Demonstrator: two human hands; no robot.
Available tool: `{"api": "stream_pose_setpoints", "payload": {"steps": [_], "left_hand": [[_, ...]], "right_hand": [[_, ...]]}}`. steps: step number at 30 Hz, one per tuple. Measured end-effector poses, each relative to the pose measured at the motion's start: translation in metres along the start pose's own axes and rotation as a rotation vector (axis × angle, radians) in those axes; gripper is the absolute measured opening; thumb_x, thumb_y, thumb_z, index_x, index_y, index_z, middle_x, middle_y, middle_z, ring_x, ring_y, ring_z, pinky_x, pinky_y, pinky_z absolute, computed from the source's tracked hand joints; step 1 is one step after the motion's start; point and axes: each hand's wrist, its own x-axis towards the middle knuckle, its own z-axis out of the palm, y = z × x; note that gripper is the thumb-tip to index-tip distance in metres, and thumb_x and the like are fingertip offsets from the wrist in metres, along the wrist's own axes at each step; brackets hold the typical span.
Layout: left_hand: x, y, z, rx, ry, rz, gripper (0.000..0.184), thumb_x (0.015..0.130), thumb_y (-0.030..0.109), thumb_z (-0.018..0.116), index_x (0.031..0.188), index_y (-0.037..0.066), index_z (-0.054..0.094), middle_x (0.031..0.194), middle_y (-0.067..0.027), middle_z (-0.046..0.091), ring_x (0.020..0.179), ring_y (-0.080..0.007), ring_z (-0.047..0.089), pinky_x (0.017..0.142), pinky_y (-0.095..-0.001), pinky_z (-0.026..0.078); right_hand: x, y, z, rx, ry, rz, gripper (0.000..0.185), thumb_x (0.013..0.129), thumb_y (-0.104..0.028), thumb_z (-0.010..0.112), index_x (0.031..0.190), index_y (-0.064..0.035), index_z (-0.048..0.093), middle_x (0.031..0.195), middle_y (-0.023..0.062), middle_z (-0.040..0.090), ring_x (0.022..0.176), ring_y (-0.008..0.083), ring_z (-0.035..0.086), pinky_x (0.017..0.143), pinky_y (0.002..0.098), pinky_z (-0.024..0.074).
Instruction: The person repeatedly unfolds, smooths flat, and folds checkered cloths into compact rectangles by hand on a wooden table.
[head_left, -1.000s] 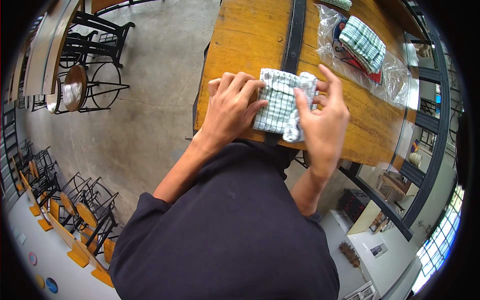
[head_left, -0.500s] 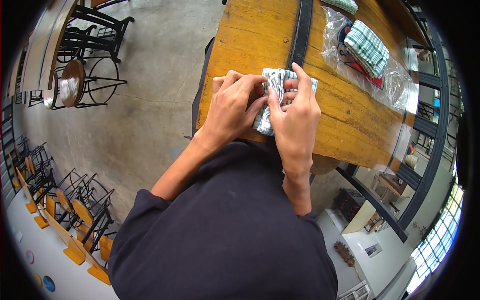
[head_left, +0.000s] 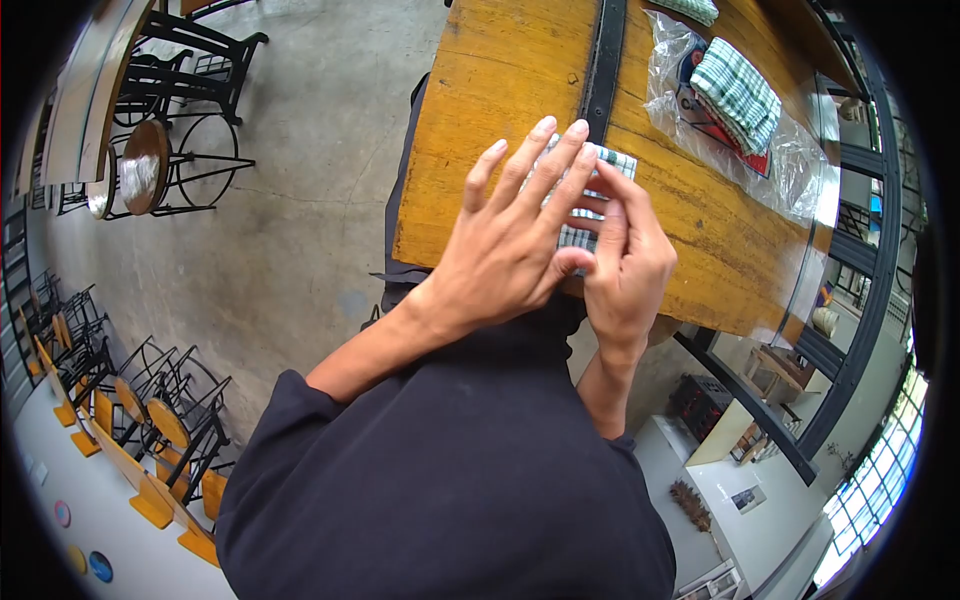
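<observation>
A folded green-and-white checked cloth (head_left: 577, 237) lies at the table's near edge, mostly covered by my hands. My left hand (head_left: 510, 235) is spread flat over its left and upper part, fingers stretched out and pointing away from me. On the cloth's right side, my right hand (head_left: 630, 260) has loosely bent fingers that are apart, touching the fabric. The left thumb reaches across to the right hand's base. How the cloth is folded beneath the palm is hidden.
The wooden table (head_left: 510, 60) has a dark metal strip (head_left: 604, 70) across it. Farther right, a folded checked cloth stack (head_left: 738, 90) rests on a clear plastic bag (head_left: 795, 180). Another checked cloth (head_left: 690, 8) is at the top edge. Stools (head_left: 146, 165) stand left.
My left hand has gone from bent fingers pinching at the cloth to lying flat over it. My right hand has shifted slightly right and lower.
</observation>
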Motion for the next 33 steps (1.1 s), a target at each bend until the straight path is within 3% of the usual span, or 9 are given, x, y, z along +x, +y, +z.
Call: {"api": "stream_pose_setpoints", "payload": {"steps": [2, 5, 9, 10, 14, 19, 22, 25, 33], "left_hand": [[-0.001, 0.002, 0.014, 0.076, -0.121, -0.016, 0.081, 0.099, 0.061, 0.023, 0.145, -0.003, 0.039, 0.158, -0.0183, 0.027, 0.148, -0.035, 0.02, 0.118, -0.0523, 0.004], [-0.003, -0.001, 0.021, 0.243, -0.165, -0.045, 0.08, 0.099, 0.06, 0.023, 0.146, -0.003, 0.038, 0.158, -0.0179, 0.027, 0.148, -0.0348, 0.02, 0.118, -0.0538, 0.004], [-0.013, -0.004, 0.024, 0.235, -0.211, -0.092, 0.071, 0.101, 0.052, 0.029, 0.149, 0.0, 0.035, 0.161, -0.0124, 0.024, 0.15, -0.0317, 0.016, 0.118, -0.0509, 0.002], [-0.014, -0.005, 0.023, 0.185, -0.189, -0.094, 0.062, 0.1, 0.042, 0.043, 0.145, 0.0, 0.038, 0.16, -0.0143, 0.025, 0.149, -0.0326, 0.019, 0.118, -0.0505, 0.005], [-0.023, -0.017, 0.022, -0.084, -0.024, -0.061, 0.041, 0.094, 0.024, 0.059, 0.123, 0.004, 0.038, 0.154, -0.028, 0.028, 0.144, -0.04, 0.027, 0.115, -0.0508, 0.015], [-0.01, -0.02, 0.006, -0.27, 0.178, 0.041, 0.044, 0.098, 0.034, 0.053, 0.128, 0.004, 0.042, 0.154, -0.0234, 0.032, 0.144, -0.0388, 0.029, 0.115, -0.0497, 0.016], [0.003, -0.001, -0.007, 0.035, -0.165, 0.1, 0.064, 0.101, 0.051, 0.036, 0.148, 0.009, 0.041, 0.158, -0.0113, 0.032, 0.147, -0.0308, 0.026, 0.118, -0.0484, 0.01], [-0.005, -0.001, 0.012, 0.216, -0.288, 0.045, 0.067, 0.1, 0.055, 0.034, 0.15, 0.01, 0.038, 0.16, -0.0129, 0.026, 0.149, -0.0305, 0.022, 0.119, -0.049, 0.005], [-0.02, -0.008, 0.015, 0.317, -0.337, -0.003, 0.08, 0.096, 0.059, 0.038, 0.152, 0.002, 0.03, 0.162, -0.0119, 0.02, 0.151, -0.0254, 0.014, 0.12, -0.0494, 0.002]], "right_hand": [[-0.004, 0.007, 0.0, 0.019, 0.125, -0.052, 0.028, 0.099, 0.0, 0.045, 0.122, 0.0021, 0.061, 0.118, 0.019, 0.065, 0.106, 0.032, 0.067, 0.088, 0.039, 0.0555], [-0.001, 0.031, -0.001, -0.388, 0.105, -0.351, 0.032, 0.099, -0.004, 0.044, 0.126, 0.0008, 0.06, 0.128, 0.0195, 0.061, 0.122, 0.035, 0.058, 0.102, 0.0423, 0.0472], [-0.015, 0.052, 0.003, -0.51, -0.025, -0.28, 0.041, 0.095, -0.013, 0.051, 0.134, -0.0011, 0.056, 0.147, 0.0175, 0.047, 0.139, 0.034, 0.041, 0.113, 0.0452, 0.0315], [-0.02, 0.054, 0.003, -0.558, -0.095, -0.222, 0.048, 0.096, -0.02, 0.053, 0.141, -0.0044, 0.05, 0.155, 0.0161, 0.037, 0.144, 0.0316, 0.033, 0.115, 0.0437, 0.0259], [-0.025, 0.056, 0.0, -0.577, -0.15, -0.189, 0.054, 0.097, -0.026, 0.052, 0.148, -0.0097, 0.043, 0.158, 0.0151, 0.03, 0.147, 0.0299, 0.028, 0.115, 0.046, 0.0239], [-0.025, 0.056, 0.0, -0.539, -0.153, -0.202, 0.054, 0.098, -0.026, 0.051, 0.148, -0.0091, 0.042, 0.159, 0.0159, 0.029, 0.148, 0.0319, 0.025, 0.116, 0.0471, 0.0223], [-0.027, 0.057, -0.001, -0.528, -0.183, -0.216, 0.054, 0.097, -0.023, 0.051, 0.149, -0.0088, 0.041, 0.16, 0.0163, 0.026, 0.148, 0.0334, 0.024, 0.117, 0.047, 0.0212], [-0.03, 0.061, -0.002, -0.479, -0.199, -0.22, 0.055, 0.097, -0.022, 0.05, 0.15, -0.0098, 0.04, 0.162, 0.0148, 0.021, 0.15, 0.0332, 0.019, 0.117, 0.0507, 0.0182], [-0.029, 0.059, -0.014, -0.616, -0.263, -0.117, 0.063, 0.102, -0.039, 0.041, 0.156, -0.011, 0.025, 0.164, 0.0109, 0.016, 0.151, 0.0313, 0.013, 0.116, 0.0579, 0.012]]}}
